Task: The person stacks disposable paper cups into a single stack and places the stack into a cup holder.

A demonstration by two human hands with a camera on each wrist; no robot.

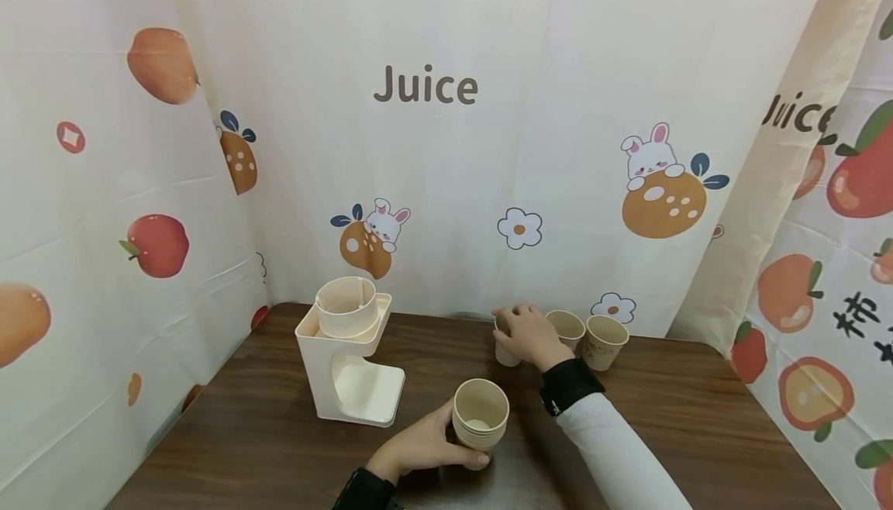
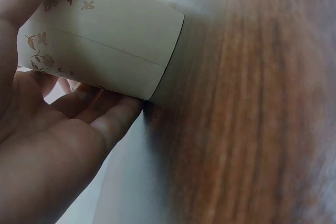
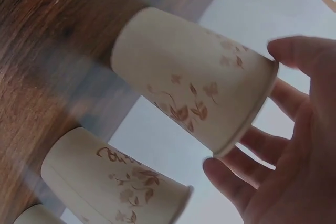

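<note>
In the head view my left hand (image 1: 434, 440) grips a nested stack of beige paper cups (image 1: 481, 409), held low over the front of the table. Leaf sprigs decorate the outer cup (image 2: 105, 35) in the left wrist view, where the fingers wrap under it. My right hand (image 1: 530, 333) is at the back, over an upright paper cup (image 3: 194, 77) on the tabletop. Its spread fingers surround that cup's rim loosely, with one fingertip clear of the wall. Two more cups stand beside it, a middle cup (image 1: 567, 326) and a right cup (image 1: 605, 342).
A cream juicer-like stand (image 1: 317, 374) with a round container (image 1: 346, 307) on top sits at the left of the brown wooden table (image 1: 237, 432). A fruit-printed curtain (image 1: 446, 169) rises directly behind the table and along both sides.
</note>
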